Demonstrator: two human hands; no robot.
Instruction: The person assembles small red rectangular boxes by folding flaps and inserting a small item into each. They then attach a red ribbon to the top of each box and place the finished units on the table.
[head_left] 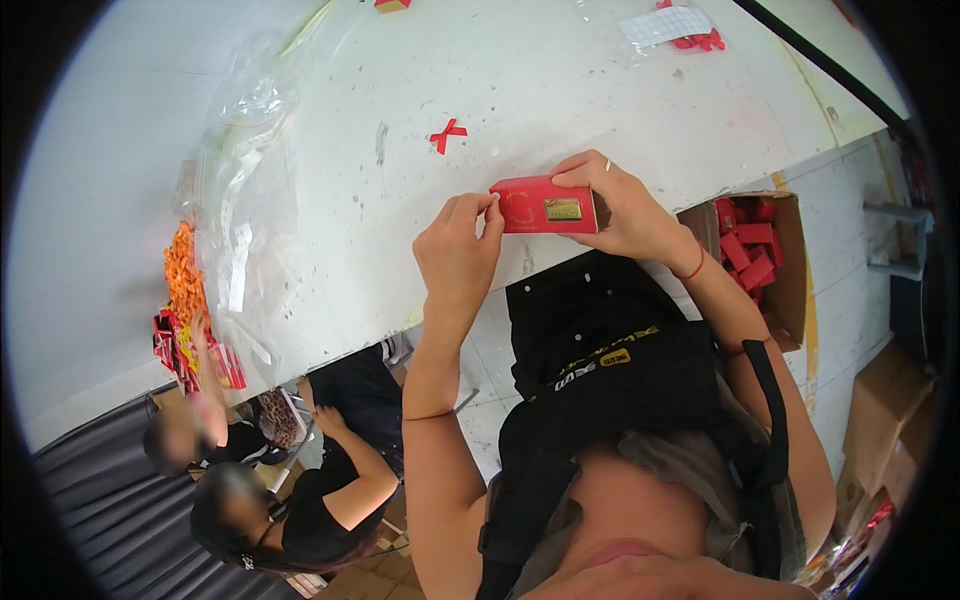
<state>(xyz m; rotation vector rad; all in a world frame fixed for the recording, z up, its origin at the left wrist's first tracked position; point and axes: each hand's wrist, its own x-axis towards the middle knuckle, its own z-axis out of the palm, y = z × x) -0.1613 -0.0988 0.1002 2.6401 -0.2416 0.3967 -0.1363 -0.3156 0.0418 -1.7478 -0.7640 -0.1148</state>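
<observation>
A small red carton [524, 206] with a gold label on its face is held level over the front edge of the white table. My right hand [628, 212] grips the carton's right end, thumb and fingers on opposite long sides. At the other end my left hand [456, 246] is closed, its thumb and fingertips pinching the carton's left edge; what lies between them is mostly hidden. A red ribbon bow [448, 135] rests on the table just beyond the carton, touched by neither hand.
On the right, below table height, stands an open cardboard box [791, 262] of red cartons. Clear plastic sheeting [250, 200] covers the table's left side, near orange packets [183, 272]. More red bows [700, 41] lie far right under a plastic bag. Two people are at lower left.
</observation>
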